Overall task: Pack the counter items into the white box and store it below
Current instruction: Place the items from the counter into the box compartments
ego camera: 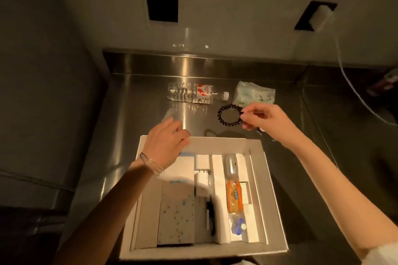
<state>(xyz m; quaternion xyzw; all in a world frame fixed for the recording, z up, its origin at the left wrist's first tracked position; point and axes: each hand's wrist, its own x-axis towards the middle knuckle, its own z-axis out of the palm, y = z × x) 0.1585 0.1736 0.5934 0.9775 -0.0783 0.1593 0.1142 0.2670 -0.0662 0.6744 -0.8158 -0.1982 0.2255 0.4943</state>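
Observation:
The white box (273,183) stands open on the steel counter (140,114) in front of me. Inside lie a patterned flat package, white compartments, a black pen and an orange-labelled bottle (234,196). My right hand (267,119) pinches a black coiled hair tie (229,112) and holds it above the counter, just beyond the box's far edge. Over the box's far left corner, my left hand (167,142) hovers with relaxed fingers; a faint clear sheet lies near its fingertips. A clear water bottle (193,93) lies on its side further back. A pale green tissue pack (255,95) sits to its right.
A small dark item (260,131) lies on the counter under my right wrist. A white charger (321,17) is plugged into a wall recess at the upper right, its cable (353,88) trailing down to the right. A raised steel backsplash (193,64) borders the counter's far side.

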